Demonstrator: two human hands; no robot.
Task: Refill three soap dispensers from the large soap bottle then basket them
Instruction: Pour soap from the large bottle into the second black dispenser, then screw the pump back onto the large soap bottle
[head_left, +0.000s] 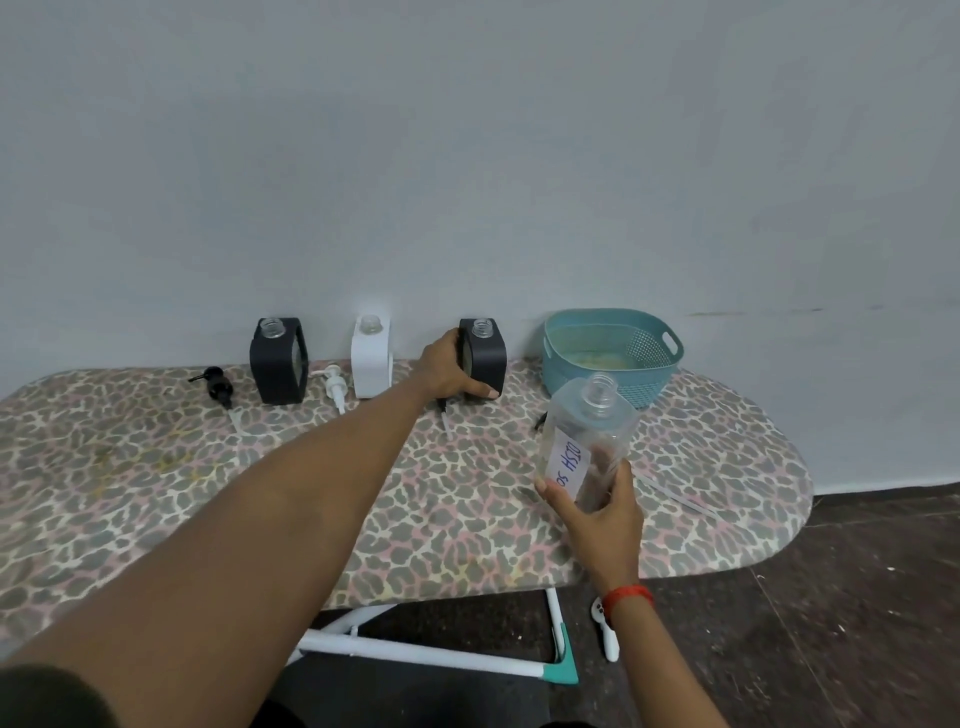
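Three uncapped soap dispensers stand along the wall on the ironing board: a black dispenser (278, 361) at the left, a white dispenser (371, 358) in the middle and a black dispenser (488, 353) at the right. My left hand (449, 369) grips the right black dispenser from its left side. My right hand (597, 506) holds the large clear soap bottle (589, 441), uncapped and upright above the board, with a white handwritten label. The teal basket (613, 358) sits right of the dispensers.
A black pump head (215, 387) and a white pump head (335, 387) lie beside the left dispensers. A thin pump tube (680, 499) lies near the board's right end. The leopard-print board (208, 467) ends at the right; its white legs and dark floor show below.
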